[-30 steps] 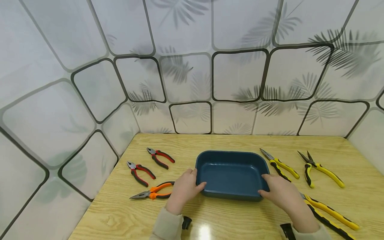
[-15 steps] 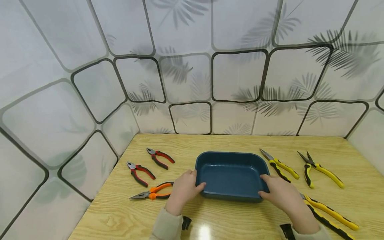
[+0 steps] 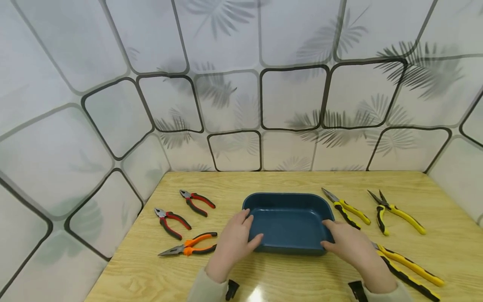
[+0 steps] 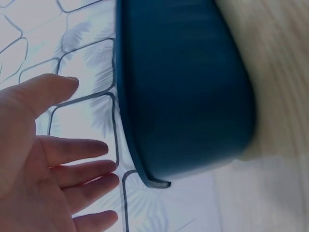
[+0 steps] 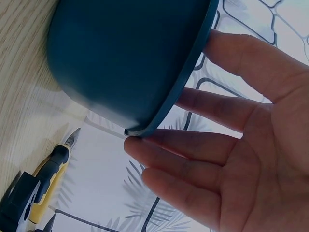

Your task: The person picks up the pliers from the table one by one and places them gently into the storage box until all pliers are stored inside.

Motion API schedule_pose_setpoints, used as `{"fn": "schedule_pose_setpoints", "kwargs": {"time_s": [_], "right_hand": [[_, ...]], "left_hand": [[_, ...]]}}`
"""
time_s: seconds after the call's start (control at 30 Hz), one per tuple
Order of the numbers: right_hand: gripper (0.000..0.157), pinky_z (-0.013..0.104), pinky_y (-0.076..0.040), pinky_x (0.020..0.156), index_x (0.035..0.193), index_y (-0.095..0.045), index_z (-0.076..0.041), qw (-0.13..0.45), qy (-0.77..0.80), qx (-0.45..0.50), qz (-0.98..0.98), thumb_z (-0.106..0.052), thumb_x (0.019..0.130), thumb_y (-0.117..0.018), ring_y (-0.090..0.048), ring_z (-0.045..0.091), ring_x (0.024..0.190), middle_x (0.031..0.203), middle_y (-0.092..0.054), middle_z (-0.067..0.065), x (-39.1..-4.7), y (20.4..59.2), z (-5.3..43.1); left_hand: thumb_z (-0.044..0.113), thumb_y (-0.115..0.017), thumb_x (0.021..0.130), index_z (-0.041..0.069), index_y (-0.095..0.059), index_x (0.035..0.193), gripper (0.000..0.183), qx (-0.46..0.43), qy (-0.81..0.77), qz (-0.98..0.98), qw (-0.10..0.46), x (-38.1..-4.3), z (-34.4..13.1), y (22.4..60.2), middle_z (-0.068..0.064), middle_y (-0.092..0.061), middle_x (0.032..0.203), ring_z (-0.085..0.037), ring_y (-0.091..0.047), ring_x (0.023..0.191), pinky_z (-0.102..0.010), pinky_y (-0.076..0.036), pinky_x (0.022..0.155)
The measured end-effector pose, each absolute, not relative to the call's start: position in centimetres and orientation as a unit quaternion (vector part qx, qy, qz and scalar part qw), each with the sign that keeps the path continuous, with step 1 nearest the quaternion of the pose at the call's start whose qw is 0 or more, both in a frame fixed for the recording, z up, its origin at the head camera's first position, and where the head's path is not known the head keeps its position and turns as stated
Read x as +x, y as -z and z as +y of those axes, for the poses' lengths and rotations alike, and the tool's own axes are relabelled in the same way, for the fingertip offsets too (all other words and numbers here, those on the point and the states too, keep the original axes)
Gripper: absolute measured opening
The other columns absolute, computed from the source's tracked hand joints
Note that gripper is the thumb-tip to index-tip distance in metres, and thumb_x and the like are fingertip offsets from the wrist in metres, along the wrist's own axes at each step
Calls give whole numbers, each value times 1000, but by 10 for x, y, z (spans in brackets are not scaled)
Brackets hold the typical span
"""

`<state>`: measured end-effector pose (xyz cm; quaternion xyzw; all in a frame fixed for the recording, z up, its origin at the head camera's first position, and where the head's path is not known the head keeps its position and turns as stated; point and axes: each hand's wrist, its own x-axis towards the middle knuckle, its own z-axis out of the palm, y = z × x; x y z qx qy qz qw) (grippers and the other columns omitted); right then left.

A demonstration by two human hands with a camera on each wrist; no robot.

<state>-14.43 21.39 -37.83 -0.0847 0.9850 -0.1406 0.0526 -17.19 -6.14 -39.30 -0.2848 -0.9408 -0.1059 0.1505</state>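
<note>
A dark blue rectangular dish (image 3: 288, 228) sits on the wooden table between both hands. My left hand (image 3: 232, 243) is at its left end; in the left wrist view the thumb and fingers (image 4: 91, 169) are spread and apart from the dish wall (image 4: 188, 87). At the right end is my right hand (image 3: 351, 245), its fingers loosely extended. The right wrist view has the thumb and fingertips (image 5: 137, 147) right at the dish rim (image 5: 181, 79). Nothing lies in the dish.
Left of the dish lie two red-and-black pliers (image 3: 171, 222) (image 3: 197, 202) and orange long-nose pliers (image 3: 188, 245). Yellow-and-black pliers (image 3: 351, 212) (image 3: 400, 214) (image 3: 411, 268) lie on the right, one pair beside my right forearm. A patterned wall (image 3: 286, 151) borders the table (image 3: 286, 281).
My left hand has let go of the dish edge and spread its fingers. The right hand's hold has loosened. The dish stays where it was; the head view has shifted slightly.
</note>
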Motion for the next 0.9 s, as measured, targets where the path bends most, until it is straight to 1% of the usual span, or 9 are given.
{"fn": "schedule_pose_setpoints", "kwargs": {"time_s": [0.23, 0.37, 0.6, 0.9], "right_hand": [[58, 43, -48, 65, 117, -52, 3, 52, 134, -86, 986, -29, 72, -72, -58, 31, 86, 106, -58, 20, -143, 379, 213], [58, 43, -48, 64, 117, -52, 3, 49, 133, -88, 986, -29, 72, -72, -58, 31, 86, 105, -58, 20, -143, 378, 213], [58, 42, -48, 63, 117, -52, 3, 51, 135, -89, 985, -29, 72, -72, -58, 30, 85, 105, -58, 19, -143, 379, 212], [57, 42, -48, 63, 116, -53, 2, 44, 133, -90, 986, -28, 72, -72, -58, 30, 84, 104, -58, 19, -143, 378, 212]], "left_hand": [[41, -57, 83, -2, -53, 120, 56, -327, 119, -934, 83, -165, -68, 399, -17, -44, 129, -28, -36, 122, -44, -34, 94], [41, -56, 84, -1, -52, 122, 56, -369, 105, -921, 73, -159, -72, 401, -17, -42, 130, -28, -34, 123, -46, -33, 95], [41, -56, 84, 2, -52, 122, 55, -414, 58, -903, 94, -152, -77, 406, -15, -41, 132, -27, -31, 125, -47, -34, 94], [43, -56, 84, 3, -50, 125, 57, -439, 36, -890, 117, -149, -86, 415, -14, -39, 134, -26, -28, 127, -46, -34, 93]]}}
